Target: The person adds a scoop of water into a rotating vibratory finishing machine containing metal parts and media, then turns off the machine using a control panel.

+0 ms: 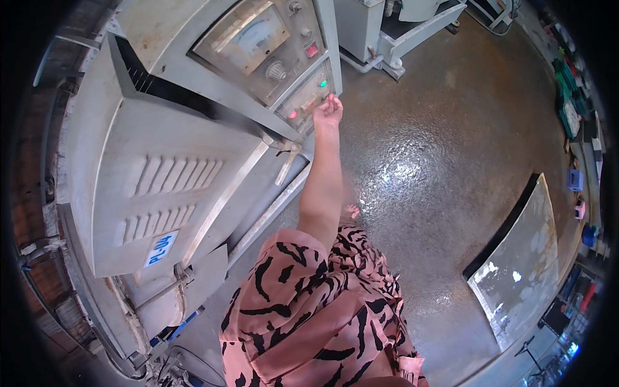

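My left arm reaches forward from a pink sleeve with black stripes. My left hand (pixel 327 112) is at the lower strip of a grey control panel (pixel 293 106), its fingers bent and drawn together against the right end. Whatever is under the fingertips is hidden. Close by, a green light (pixel 323 84) glows above the hand and a red light (pixel 293 114) glows to its left. Higher on the panel are a dial meter (pixel 251 40), a ridged round knob (pixel 276 69) and a red switch (pixel 312 49). My right hand is out of view.
The panel belongs to a large grey metal cabinet (pixel 174 148) with louvred slots and a small lever latch (pixel 288 164). Another machine (pixel 393 48) stands ahead. A leaning or lying metal sheet (pixel 525 271) is on the right of the wet-looking floor (pixel 425 219). Cables (pixel 193 361) run at lower left.
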`<state>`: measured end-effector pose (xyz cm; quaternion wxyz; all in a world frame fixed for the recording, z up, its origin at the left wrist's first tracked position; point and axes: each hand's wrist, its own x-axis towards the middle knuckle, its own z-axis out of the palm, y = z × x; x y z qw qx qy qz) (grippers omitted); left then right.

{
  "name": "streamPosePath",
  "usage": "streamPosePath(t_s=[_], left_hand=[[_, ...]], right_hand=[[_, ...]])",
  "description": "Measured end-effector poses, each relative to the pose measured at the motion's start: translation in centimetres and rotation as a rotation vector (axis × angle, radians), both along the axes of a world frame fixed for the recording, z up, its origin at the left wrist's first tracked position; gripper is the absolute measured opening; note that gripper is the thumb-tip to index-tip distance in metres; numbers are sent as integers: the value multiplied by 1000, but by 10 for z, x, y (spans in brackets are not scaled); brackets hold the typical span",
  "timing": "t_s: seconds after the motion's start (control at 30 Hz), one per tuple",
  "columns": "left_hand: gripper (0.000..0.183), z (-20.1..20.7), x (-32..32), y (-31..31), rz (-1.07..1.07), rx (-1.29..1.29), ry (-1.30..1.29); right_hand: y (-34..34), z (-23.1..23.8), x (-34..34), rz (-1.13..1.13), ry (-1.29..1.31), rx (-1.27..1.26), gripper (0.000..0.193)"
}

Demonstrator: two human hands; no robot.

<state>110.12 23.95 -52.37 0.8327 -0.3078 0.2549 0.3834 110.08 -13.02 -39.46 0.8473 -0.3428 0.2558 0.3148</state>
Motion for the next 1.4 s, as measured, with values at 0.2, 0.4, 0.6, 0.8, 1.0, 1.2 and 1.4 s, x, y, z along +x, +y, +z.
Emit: streamPosePath(t_s=[0.2,0.4,0.6,0.8,1.0,1.2,1.4], left_hand=[[19,34,-8,0,191,-35,-71],[24,76,30,-18,190,18,-332],[5,56,9,10,-176,257,-946],[17,84,8,-22,29,375,-399],[36,109,44,-323,-728,157,-138],[41,95,47,-476,-921,89,171],[46,124,91,-559,-941,459,217]], right_hand=[[-354,25,-25,-424,14,-565,15],[-504,115,-127,-905,20,-848,14],[-472,110,-179,-1248,-98,-594,15],[-457,75,-250,-1686,-10,-216,25],[-459,-59,-489,-1833,204,-388,21],[-420,-72,-673,-2104,672,-374,20],[-451,-75,-695,-2145,832,-174,20]])
